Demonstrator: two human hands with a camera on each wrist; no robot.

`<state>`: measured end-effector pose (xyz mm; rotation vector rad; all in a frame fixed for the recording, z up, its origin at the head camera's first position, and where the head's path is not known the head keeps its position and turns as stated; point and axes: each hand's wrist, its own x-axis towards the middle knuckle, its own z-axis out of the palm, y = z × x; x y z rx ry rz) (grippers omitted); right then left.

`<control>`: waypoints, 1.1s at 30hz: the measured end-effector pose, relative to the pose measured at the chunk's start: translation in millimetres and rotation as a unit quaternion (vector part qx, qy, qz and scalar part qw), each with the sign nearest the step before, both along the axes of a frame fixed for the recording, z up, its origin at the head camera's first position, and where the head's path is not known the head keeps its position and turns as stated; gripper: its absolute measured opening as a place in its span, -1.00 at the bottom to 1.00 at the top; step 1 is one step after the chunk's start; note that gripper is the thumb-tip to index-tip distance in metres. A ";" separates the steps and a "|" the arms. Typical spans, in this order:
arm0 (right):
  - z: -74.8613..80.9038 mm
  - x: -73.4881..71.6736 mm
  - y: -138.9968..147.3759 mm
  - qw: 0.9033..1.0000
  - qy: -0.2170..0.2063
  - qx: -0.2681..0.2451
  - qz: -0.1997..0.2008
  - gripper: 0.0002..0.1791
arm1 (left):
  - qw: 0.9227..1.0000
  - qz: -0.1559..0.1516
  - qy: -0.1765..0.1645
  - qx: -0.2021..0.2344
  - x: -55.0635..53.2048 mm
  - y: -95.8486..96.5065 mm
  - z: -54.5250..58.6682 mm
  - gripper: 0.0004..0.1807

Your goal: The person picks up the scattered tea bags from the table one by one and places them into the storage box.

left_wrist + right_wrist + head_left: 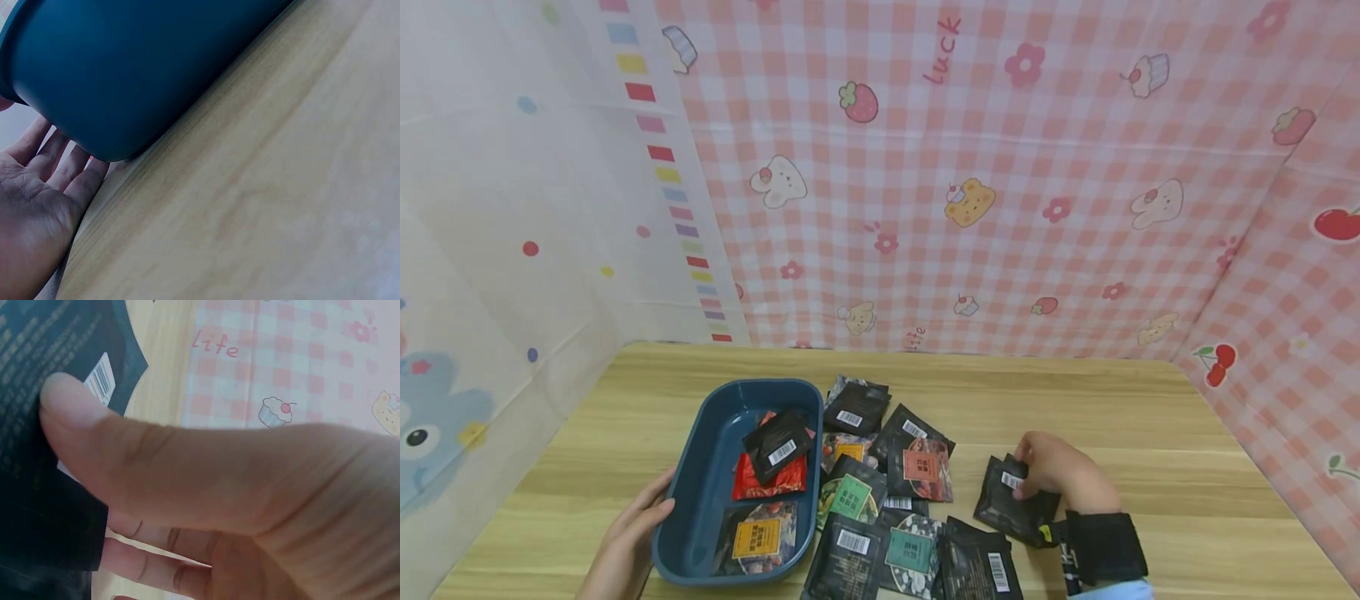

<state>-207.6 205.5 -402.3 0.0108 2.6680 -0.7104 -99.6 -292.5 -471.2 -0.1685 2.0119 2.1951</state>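
My right hand [1060, 471] pinches a black sachet [992, 496] with a white barcode label at the right of the pile. In the right wrist view the thumb [81, 419] lies across the sachet's printed face beside the barcode, and fingers show behind its edge. A second dark edge shows below that sachet. On the left, my left hand [632, 533] rests against the outer wall of a blue plastic bin [700, 467], its thumb by the rim. The left wrist view shows its fingers [69, 165] extended along the bin's lower corner.
Inside the bin lie a black sachet [778, 446], a red sachet [786, 479] and one with a yellow label [756, 537]. Several more sachets [850, 542] overlap between bin and right hand. Patterned cloth [970, 275] stands behind the wooden table [1187, 467].
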 end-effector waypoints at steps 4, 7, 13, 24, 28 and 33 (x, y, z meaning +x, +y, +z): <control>-1.4 -0.6 -0.2 1.000 0.017 0.004 0.005 -0.56 | 1.000 0.001 0.002 -0.002 -0.5 0.0 0.2 -0.33; -0.6 -0.1 -0.7 0.999 0.044 0.022 0.012 -0.59 | 1.000 -0.004 0.004 -0.001 -0.7 -0.3 0.2 -0.33; 9.3 3.4 -6.3 0.991 0.112 0.063 0.038 -0.64 | 1.000 -0.002 0.003 0.005 -0.8 -1.3 -0.6 -0.37; 45.6 22.7 -31.7 0.963 0.248 0.086 0.062 -0.83 | 0.998 -0.008 0.036 0.043 -1.1 -2.6 -5.8 -0.63; 54.9 32.0 -49.1 0.932 0.342 0.099 0.060 -0.87 | 0.999 -0.004 0.016 0.027 -1.2 -2.7 -5.0 -0.67; 60.4 41.9 -77.3 0.884 0.455 0.086 0.060 -0.88 | 0.999 -0.013 0.023 0.037 -1.9 -4.0 -4.6 -0.66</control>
